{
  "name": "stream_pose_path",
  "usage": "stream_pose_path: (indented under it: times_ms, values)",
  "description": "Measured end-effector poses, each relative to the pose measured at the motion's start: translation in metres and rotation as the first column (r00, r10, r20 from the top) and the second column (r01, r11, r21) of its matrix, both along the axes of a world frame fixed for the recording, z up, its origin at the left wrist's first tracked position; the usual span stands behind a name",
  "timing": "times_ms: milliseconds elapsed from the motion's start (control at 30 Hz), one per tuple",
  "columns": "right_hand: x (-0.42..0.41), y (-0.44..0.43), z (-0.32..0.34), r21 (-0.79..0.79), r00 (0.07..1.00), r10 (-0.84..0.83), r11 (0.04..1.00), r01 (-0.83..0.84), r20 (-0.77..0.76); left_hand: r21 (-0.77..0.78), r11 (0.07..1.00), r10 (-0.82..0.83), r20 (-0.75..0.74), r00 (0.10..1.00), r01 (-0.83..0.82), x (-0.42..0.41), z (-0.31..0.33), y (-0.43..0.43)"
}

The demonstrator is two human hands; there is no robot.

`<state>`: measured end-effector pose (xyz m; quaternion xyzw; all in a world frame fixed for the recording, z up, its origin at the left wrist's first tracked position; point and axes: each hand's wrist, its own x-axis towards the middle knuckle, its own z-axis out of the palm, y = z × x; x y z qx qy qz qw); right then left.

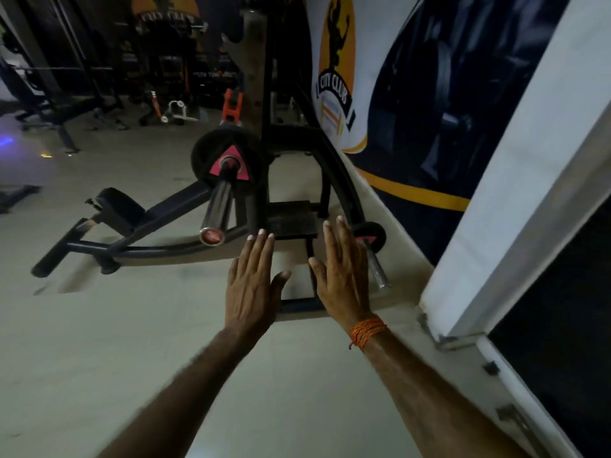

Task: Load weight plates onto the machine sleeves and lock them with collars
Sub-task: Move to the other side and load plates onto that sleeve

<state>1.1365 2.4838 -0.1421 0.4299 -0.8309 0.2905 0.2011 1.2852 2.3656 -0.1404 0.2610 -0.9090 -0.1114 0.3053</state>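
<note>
A black plate-loaded machine (334, 173) stands against the wall. On its left chrome sleeve (220, 203) sits a black weight plate (205, 153) with a pink triangle mark around the hole. A smaller black plate (373, 234) with a pink mark sits on the right sleeve (377, 269), close to the wall. My left hand (253, 285) and my right hand (342, 276) are stretched out flat in front of me, fingers apart, holding nothing, in front of the machine's foot platform (291, 219). No collar shows on either sleeve.
The machine's padded lever arm (119, 209) and black base tubes stretch left over the pale floor. A wall banner (337, 67) and a white window frame (515, 200) close off the right. Benches and racks (66, 104) stand at the back.
</note>
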Motion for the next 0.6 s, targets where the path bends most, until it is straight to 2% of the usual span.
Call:
stream_pose_path:
  times_ms: [267, 600]
  values:
    - [-0.106, 0.035, -0.036, 0.073, 0.987, -0.126, 0.990, 0.119, 0.099, 0.075, 0.995, -0.074, 0.096, 0.993, 0.067, -0.123, -0.047, -0.005]
    - [-0.274, 0.004, -0.092, 0.249, 0.958, -0.245, 0.947, 0.203, 0.151, 0.255, 0.960, -0.157, 0.152, 0.976, 0.115, -0.300, -0.110, -0.044]
